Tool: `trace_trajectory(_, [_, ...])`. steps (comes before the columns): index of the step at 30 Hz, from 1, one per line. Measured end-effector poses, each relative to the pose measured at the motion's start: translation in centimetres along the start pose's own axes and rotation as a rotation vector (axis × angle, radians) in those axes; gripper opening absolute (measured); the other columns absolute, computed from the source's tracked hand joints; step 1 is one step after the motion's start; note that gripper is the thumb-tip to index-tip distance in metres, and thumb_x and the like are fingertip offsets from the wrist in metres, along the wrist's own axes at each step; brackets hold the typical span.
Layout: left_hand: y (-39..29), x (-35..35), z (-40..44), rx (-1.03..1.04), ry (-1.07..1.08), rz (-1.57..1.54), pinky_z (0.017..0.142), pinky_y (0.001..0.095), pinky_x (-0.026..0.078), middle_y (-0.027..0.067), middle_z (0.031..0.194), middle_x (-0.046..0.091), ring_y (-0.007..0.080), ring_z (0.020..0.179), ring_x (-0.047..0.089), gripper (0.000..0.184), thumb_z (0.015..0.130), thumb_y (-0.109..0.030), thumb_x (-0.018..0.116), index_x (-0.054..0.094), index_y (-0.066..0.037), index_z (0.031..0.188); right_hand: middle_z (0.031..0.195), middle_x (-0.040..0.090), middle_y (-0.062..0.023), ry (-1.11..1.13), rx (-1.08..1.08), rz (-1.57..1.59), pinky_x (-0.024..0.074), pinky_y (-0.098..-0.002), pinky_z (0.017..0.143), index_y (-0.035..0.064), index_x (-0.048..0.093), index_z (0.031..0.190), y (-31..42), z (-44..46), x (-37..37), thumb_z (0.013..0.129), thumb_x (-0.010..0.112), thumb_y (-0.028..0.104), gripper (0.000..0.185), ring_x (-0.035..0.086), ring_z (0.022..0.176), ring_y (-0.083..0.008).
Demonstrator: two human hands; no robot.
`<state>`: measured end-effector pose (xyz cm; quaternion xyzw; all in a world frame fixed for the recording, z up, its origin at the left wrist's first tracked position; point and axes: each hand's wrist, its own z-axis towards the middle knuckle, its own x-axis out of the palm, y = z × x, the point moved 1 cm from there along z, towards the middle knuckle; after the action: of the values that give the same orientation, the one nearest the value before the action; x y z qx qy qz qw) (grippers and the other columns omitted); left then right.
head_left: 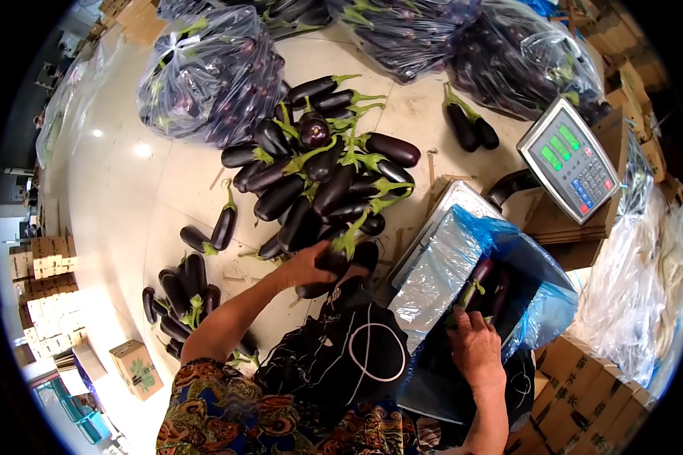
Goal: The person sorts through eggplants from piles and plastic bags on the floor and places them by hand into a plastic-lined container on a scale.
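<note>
My left hand (305, 267) is closed around a dark purple eggplant (332, 262) with a green stem, at the near edge of a loose pile of eggplants (334, 186) on the floor. To the right, my right hand (476, 345) reaches into a box lined with blue plastic film (440, 269). Its fingers curl down over an eggplant, mostly hidden under them. More eggplants (479, 277) lie in the box beyond the fingertips. The box rests on a platform scale (451, 193), whose display (565, 148) shows green digits.
Clear bags full of eggplants (212, 83) stand at the back. A smaller eggplant cluster (186, 292) lies at the left, and a pair (469, 125) near the scale. Flat cartons (584, 387) and clear plastic sheeting (630, 288) are at the right. A printed carton (136, 369) stands at lower left.
</note>
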<state>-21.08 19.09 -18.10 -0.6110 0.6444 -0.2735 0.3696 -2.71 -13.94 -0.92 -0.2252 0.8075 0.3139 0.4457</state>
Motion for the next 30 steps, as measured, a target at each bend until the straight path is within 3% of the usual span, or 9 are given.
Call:
trace_trajectory(1, [1.1, 0.1, -1.2, -0.038, -0.016, 0.202, 0.102, 0.0376, 0.044, 0.0186, 0.126, 0.06, 0.0307, 0.116, 0.058, 0.085, 0.07, -0.026, 0.082, 0.04, 0.0, 0.14, 0.103, 0.061, -0.0164, 0.009, 0.004, -0.01, 0.052, -0.0468, 0.078, 0.009, 0.058, 0.124, 0.1, 0.1, 0.0, 0.081, 0.069, 0.012, 0.044, 0.063, 0.089, -0.0398])
trace_trajectory(2, [3.1, 0.4, -2.1, -0.053, -0.004, 0.172, 0.103, 0.0371, 0.044, 0.0229, 0.127, 0.059, 0.0326, 0.118, 0.057, 0.09, 0.067, -0.03, 0.083, 0.04, 0.001, 0.139, 0.103, 0.061, -0.0166, 0.017, 0.008, -0.02, 0.0519, -0.0469, 0.077, 0.0091, 0.058, 0.124, 0.3, 0.2, 0.0, 0.081, 0.069, 0.012, 0.045, 0.063, 0.09, -0.04])
trace_trajectory(8, [11.8, 2.7, -4.9, -0.181, -0.185, 0.281, 0.093, 0.0408, 0.05, 0.0225, 0.118, 0.062, 0.0371, 0.108, 0.061, 0.078, 0.066, -0.018, 0.079, 0.046, -0.003, 0.136, 0.101, 0.058, -0.0177, 0.015, 0.005, -0.039, 0.0519, -0.0475, 0.076, 0.0079, 0.056, 0.124, 0.5, 0.7, 0.3, 0.081, 0.069, 0.011, 0.045, 0.062, 0.09, -0.0407])
trace_trajectory(15, [14.2, 4.3, -4.8, -0.003, -0.301, 0.513, 0.084, 0.045, 0.051, 0.0202, 0.103, 0.063, 0.0387, 0.097, 0.062, 0.065, 0.067, -0.014, 0.074, 0.051, -0.006, 0.128, 0.102, 0.058, -0.0183, 0.0, 0.016, -0.035, 0.0514, -0.0475, 0.076, 0.0065, 0.058, 0.123, 0.1, 1.1, 1.0, 0.083, 0.067, 0.013, 0.042, 0.061, 0.089, -0.0404])
trace_trajectory(21, [9.2, 4.2, -2.5, -0.065, -0.282, 0.652, 0.083, 0.0479, 0.05, 0.0219, 0.105, 0.062, 0.0408, 0.095, 0.06, 0.055, 0.074, -0.01, 0.071, 0.054, -0.007, 0.126, 0.102, 0.058, -0.0188, 0.003, 0.017, -0.037, 0.0517, -0.0478, 0.076, 0.0069, 0.056, 0.124, 0.3, 1.2, 0.6, 0.082, 0.069, 0.008, 0.044, 0.062, 0.09, -0.0416])
trace_trajectory(23, [2.6, 2.6, -1.4, 0.371, -0.644, 0.638, 0.086, 0.0466, 0.048, 0.0214, 0.111, 0.058, 0.0411, 0.101, 0.056, 0.054, 0.076, -0.008, 0.071, 0.054, -0.008, 0.128, 0.103, 0.058, -0.019, 0.015, 0.027, -0.041, 0.0516, -0.0482, 0.076, 0.0073, 0.056, 0.124, 0.1, 1.2, 0.7, 0.082, 0.069, 0.008, 0.044, 0.062, 0.09, -0.042])
trace_trajectory(25, [-2.7, 0.9, 0.3, 0.426, -0.725, 0.659, 0.094, 0.0473, 0.043, 0.0196, 0.127, 0.05, 0.0411, 0.115, 0.049, 0.058, 0.076, -0.008, 0.073, 0.053, -0.009, 0.13, 0.103, 0.058, -0.019, 0.026, 0.031, -0.045, 0.0516, -0.0485, 0.076, 0.0079, 0.056, 0.125, -0.1, 1.0, 0.8, 0.082, 0.068, 0.009, 0.045, 0.061, 0.091, -0.0424])
trace_trajectory(27, [-5.8, -0.9, 2.5, 0.461, -0.771, 0.911, 0.1, 0.05, 0.037, 0.0174, 0.142, 0.039, 0.041, 0.129, 0.037, 0.064, 0.073, -0.011, 0.077, 0.051, -0.01, 0.132, 0.103, 0.057, -0.019, 0.027, 0.026, -0.047, 0.0515, -0.0487, 0.077, 0.0084, 0.055, 0.125, -0.1, 1.0, 0.9, 0.082, 0.068, 0.009, 0.045, 0.061, 0.092, -0.0426])
trace_trajectory(30, [-5.0, -3.6, 7.3, 0.437, -0.752, 1.085, 0.101, 0.053, 0.034, 0.015, 0.149, 0.033, 0.0409, 0.137, 0.029, 0.074, 0.065, -0.016, 0.082, 0.051, -0.012, 0.132, 0.103, 0.057, -0.0186, 0.057, 0.06, -0.033, 0.0512, -0.0486, 0.078, 0.0091, 0.055, 0.126, 0.0, 1.0, 0.5, 0.082, 0.067, 0.009, 0.045, 0.06, 0.093, -0.0424])
